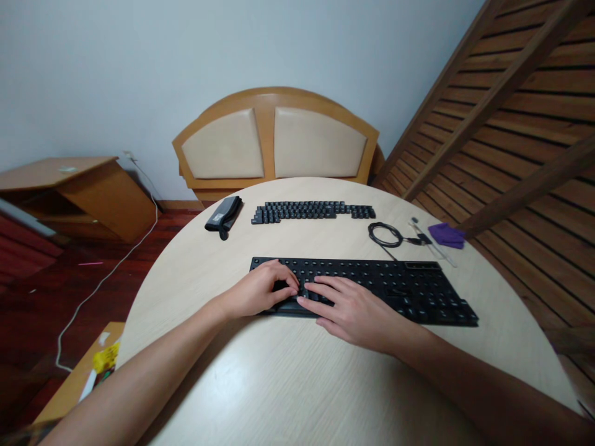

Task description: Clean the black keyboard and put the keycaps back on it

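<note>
A black keyboard (400,288) lies flat on the round pale table, with small pale-topped posts showing where many keycaps are off. Over its left part, my left hand (260,288) curls with thumb and forefinger pinched together against the keys; whatever is between the fingertips is too small to make out. My right hand (356,310) rests just beside it, fingers stretched and spread across the middle-left keys, palm down. Behind the keyboard, loose black keycaps (300,210) are laid out in rows. Both hands hide part of the keyboard's left half.
A dark folded pouch (224,214) lies at the back left of the table (223,371). To the right are a coiled black cable (385,235), a thin pale stick (437,249) and a purple cloth (446,235). A wooden headboard (269,136) stands beyond the table.
</note>
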{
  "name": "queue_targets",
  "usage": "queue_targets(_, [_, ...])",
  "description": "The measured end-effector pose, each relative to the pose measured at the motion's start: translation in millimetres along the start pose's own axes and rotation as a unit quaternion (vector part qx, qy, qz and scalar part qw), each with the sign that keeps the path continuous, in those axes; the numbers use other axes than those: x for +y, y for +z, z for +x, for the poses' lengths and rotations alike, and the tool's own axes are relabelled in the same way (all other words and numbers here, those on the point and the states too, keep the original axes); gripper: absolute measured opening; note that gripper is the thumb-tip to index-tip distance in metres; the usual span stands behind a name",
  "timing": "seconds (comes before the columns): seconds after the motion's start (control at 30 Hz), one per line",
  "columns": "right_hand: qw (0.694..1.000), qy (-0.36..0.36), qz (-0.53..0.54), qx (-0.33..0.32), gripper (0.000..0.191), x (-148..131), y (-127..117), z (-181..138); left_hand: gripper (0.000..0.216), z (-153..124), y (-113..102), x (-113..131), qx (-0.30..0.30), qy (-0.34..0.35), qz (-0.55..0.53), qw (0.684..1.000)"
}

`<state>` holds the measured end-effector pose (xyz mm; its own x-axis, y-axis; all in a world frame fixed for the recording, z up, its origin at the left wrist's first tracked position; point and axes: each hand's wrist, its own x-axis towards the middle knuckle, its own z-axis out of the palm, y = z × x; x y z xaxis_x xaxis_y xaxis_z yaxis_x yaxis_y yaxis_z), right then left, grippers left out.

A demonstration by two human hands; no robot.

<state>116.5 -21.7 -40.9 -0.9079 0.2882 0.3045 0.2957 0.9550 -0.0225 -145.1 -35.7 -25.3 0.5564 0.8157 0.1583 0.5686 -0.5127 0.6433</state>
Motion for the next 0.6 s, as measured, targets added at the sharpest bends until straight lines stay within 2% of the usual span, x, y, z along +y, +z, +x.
queue_targets(0.6, [1.0, -0.006, 0.001, -0.005, 0.039, -0.5, -4.2, 3.3, 0.015, -0.5, -0.3, 0.6, -0.002, -0.003, -0.001, 1.0])
